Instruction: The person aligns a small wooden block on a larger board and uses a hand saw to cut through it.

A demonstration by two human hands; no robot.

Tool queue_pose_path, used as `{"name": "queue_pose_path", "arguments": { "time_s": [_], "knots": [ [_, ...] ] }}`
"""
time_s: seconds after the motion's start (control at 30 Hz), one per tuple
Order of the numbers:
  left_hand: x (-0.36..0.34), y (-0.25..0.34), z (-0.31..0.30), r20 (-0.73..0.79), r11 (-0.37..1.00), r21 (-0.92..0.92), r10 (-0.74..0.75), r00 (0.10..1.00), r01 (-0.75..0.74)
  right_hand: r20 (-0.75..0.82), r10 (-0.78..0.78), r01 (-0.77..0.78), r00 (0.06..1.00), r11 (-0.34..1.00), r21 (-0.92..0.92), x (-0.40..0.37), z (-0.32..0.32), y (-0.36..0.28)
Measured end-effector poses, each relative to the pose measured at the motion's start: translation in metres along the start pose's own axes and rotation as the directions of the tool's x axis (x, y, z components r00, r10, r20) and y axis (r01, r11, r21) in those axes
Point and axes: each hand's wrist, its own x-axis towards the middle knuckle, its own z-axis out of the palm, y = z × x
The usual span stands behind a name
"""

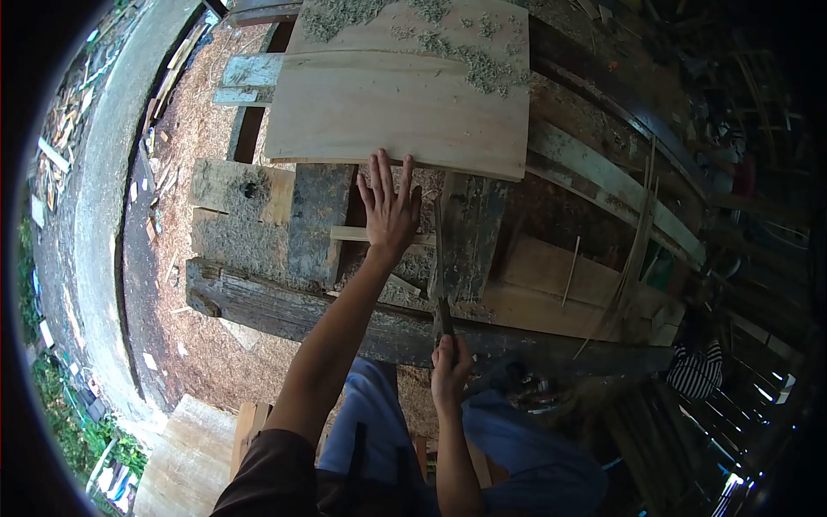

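Observation:
My left hand [392,207] is spread flat, with its fingertips resting on the near edge of a wide pale wooden board [388,112]. Wood shavings [482,65] lie over the far part of that board. My right hand [451,366] has its fingers wrapped round the dark handle of what looks like a handsaw [440,267], seen nearly edge-on. Its narrow blade points away from me, and its tip ends a little short of the board's near edge. Beneath the blade is a dark weathered plank [469,237] of the workbench.
A thick dark beam [276,306] runs along the bench front. Shavings cover a plank [241,224] at left. Thin wood strips [642,233] lean at right, near a flat board [551,276]. A striped cloth [696,369] is at far right. Sawdust [250,370] covers the ground.

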Motion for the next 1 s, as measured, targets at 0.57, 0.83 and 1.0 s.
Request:
{"name": "queue_pose_path", "arguments": {
  "time_s": [0.57,0.83,1.0],
  "knots": [
    [0.006,-0.002,-0.001,-0.01,0.995,-0.069,0.074,0.997,-0.074,-0.021,-0.066,0.065,0.998,0.996,-0.056,0.007,0.003,-0.004],
    [0.008,-0.001,0.002,0.044,0.998,-0.019,0.065,0.997,-0.064,-0.037,-0.041,0.041,0.998,0.999,-0.004,0.013,0.016,-0.023],
    [0.009,-0.001,0.007,0.045,0.999,-0.009,0.052,0.998,-0.052,-0.012,-0.031,0.032,0.999,0.999,0.039,0.015,0.017,-0.018]
  ]
}}
